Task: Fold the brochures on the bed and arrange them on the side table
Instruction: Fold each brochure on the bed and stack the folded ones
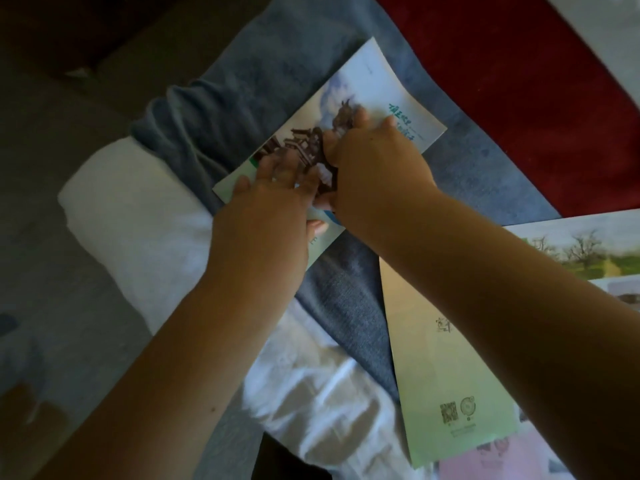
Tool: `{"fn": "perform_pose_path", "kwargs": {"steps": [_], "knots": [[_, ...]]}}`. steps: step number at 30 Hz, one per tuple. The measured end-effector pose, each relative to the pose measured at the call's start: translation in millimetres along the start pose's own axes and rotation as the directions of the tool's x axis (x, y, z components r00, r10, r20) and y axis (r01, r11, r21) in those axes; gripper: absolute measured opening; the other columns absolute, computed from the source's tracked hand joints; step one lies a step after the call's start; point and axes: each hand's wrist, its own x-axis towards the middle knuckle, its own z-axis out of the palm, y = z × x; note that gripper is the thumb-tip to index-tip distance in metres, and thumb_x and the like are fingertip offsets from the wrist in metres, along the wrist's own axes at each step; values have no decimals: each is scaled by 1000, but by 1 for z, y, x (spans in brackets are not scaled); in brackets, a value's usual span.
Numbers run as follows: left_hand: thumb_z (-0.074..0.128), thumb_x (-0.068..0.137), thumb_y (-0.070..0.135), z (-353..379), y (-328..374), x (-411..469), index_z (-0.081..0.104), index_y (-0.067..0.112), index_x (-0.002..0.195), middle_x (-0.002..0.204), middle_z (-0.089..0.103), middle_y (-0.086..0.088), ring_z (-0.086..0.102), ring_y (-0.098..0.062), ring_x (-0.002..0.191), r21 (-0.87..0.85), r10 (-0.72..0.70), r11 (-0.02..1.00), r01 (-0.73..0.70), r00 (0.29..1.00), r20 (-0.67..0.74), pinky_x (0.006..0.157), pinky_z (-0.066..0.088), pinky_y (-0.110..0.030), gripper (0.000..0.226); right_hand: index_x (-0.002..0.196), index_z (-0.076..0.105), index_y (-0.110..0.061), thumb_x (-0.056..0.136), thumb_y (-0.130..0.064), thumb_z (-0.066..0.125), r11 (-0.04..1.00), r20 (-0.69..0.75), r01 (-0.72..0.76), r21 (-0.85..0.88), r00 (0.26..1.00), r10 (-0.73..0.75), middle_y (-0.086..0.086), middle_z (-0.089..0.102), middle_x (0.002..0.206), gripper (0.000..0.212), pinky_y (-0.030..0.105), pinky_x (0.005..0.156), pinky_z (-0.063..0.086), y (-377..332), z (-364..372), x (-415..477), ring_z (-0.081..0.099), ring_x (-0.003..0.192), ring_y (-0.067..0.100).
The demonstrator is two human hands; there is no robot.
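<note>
A folded brochure (374,95) with a picture of a dark wooden building and green lettering lies slanted on a blue-grey blanket (263,64) on the bed. Both hands press on it side by side. My left hand (266,209) lies flat on its lower left part, fingers spread, thumb under the near edge. My right hand (374,164) pushes down on its middle with bent fingers. A second brochure (440,379), pale green with QR codes, lies at the lower right, partly under my right forearm. Another printed sheet (581,251) with trees shows at the right.
White bedding (138,209) bulges at the left and runs under my arms. A dark red cloth (519,81) covers the upper right. Grey floor (52,150) lies past the bed's left edge. A pink printed sheet (498,459) peeks out at the bottom right.
</note>
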Motion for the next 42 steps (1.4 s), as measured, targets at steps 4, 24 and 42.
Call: {"fn": "perform_pose_path", "kwargs": {"steps": [4, 24, 42], "knots": [[43, 107, 41, 1, 6, 3, 25, 33, 160, 172, 7, -4, 8, -30, 158, 80, -40, 996, 37, 998, 47, 124, 20, -47, 56, 162, 25, -23, 100, -30, 68, 999, -14, -44, 5, 999, 44, 14, 8, 170, 77, 66, 118, 32, -2, 6, 3, 9, 154, 49], [37, 102, 39, 18, 40, -41, 32, 7, 159, 166, 26, -19, 28, -42, 152, 81, 41, 996, -32, 993, -108, 115, 39, -50, 65, 164, 2, -42, 102, -18, 56, 953, -222, 79, 293, 975, -13, 2, -14, 173, 86, 43, 126, 5, 39, 30, -59, -15, 157, 21], [21, 103, 59, 95, 243, -74, 25, 19, 163, 169, 13, -21, 15, -45, 155, 277, 388, 888, -367, 921, -23, 124, 12, -62, 72, 166, -3, -29, 105, -66, 21, 737, -274, -527, 423, 701, 658, 10, -18, 172, 75, 48, 124, -18, 287, 155, -248, -22, 157, 33]]}}
